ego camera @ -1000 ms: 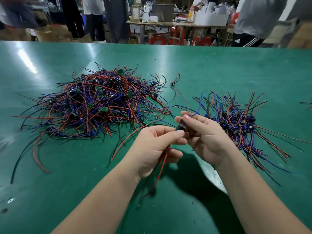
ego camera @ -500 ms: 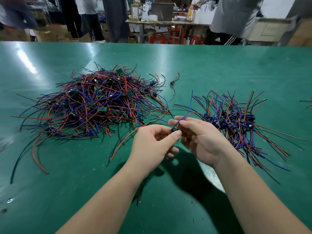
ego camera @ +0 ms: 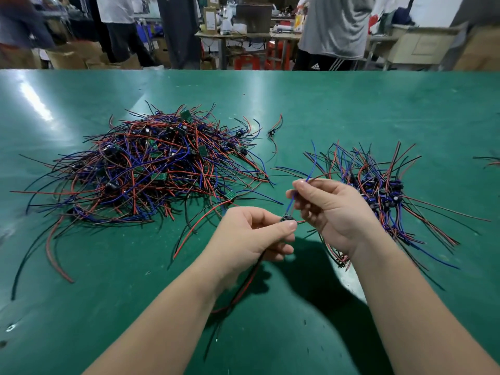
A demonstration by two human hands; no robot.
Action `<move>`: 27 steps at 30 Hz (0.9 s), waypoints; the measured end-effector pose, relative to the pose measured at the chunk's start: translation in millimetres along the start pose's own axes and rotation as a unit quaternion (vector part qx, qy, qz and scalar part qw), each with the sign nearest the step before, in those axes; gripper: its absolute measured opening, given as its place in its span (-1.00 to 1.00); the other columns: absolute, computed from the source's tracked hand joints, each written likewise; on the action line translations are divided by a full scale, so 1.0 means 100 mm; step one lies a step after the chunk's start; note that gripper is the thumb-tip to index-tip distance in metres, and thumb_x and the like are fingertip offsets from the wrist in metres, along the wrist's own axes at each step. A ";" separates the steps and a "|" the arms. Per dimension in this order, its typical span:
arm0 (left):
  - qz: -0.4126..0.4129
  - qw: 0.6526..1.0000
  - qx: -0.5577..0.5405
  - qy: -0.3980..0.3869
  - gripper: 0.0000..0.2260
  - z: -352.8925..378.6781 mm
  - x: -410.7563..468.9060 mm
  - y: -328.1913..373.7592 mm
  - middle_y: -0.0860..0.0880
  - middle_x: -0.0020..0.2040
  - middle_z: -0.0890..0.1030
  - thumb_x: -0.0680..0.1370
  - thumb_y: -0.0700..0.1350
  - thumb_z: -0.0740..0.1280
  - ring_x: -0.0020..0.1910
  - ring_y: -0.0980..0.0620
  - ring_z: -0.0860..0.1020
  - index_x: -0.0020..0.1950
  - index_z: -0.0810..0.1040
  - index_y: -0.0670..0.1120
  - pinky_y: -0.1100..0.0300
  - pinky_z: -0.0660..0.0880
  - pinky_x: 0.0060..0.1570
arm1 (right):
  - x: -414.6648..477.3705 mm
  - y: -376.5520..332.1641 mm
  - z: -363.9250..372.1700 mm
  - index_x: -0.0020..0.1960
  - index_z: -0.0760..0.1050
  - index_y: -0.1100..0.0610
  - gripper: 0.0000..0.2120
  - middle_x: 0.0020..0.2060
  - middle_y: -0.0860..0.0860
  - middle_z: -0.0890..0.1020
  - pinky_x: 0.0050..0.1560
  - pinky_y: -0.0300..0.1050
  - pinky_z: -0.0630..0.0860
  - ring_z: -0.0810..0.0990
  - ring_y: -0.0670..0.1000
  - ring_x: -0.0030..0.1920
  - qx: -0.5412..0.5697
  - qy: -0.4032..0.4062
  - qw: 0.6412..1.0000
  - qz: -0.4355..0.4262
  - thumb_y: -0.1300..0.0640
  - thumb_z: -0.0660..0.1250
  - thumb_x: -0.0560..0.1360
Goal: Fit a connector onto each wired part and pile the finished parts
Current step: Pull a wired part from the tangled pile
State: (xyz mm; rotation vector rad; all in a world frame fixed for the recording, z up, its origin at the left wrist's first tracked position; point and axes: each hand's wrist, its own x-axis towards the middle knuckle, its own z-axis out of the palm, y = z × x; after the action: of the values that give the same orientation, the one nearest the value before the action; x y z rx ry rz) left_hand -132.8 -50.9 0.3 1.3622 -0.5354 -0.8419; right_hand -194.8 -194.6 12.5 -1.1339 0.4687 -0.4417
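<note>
My left hand point(ego camera: 253, 234) pinches a small black wired part point(ego camera: 287, 218) between thumb and fingertips; its red and black wires point(ego camera: 243, 288) trail down under my wrist. My right hand point(ego camera: 330, 212) is raised a little above and right of it, and pinches the part's blue wire point(ego camera: 311, 169), which runs up past my fingers. A large tangle of red, blue and black wired parts point(ego camera: 146, 169) with small green boards lies at the left. A smaller pile of wired parts point(ego camera: 378, 185) lies at the right, partly behind my right hand.
The green table point(ego camera: 351, 109) stretches far ahead. A lone wired part point(ego camera: 273, 131) lies between the piles, toward the back. More wires point(ego camera: 489, 161) poke in at the right edge. People stand beyond the far edge, with benches and boxes behind them.
My hands have drawn apart: the right hand slid up along the blue wire while the left kept the black part. The part's red and black wires hang below my left hand again.
</note>
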 end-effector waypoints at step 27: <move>0.028 0.976 0.206 -0.069 -0.95 -0.02 0.00 -0.08 0.00 -0.29 0.56 0.45 -0.14 0.48 -0.30 0.08 0.43 -0.18 0.62 -0.04 0.22 0.37 -0.21 | 0.13 -0.26 -0.41 -0.19 0.44 0.12 -0.84 -0.54 -0.06 0.53 -0.67 -0.42 0.27 0.43 -0.21 -0.65 0.217 0.139 0.966 0.019 0.15 0.27 0.56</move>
State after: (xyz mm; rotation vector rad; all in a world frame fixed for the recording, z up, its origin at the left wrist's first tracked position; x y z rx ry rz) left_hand -133.2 -49.4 -7.6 1.6627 -0.8906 -0.8105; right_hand -209.9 -242.1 20.3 -0.6410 0.6022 -0.6385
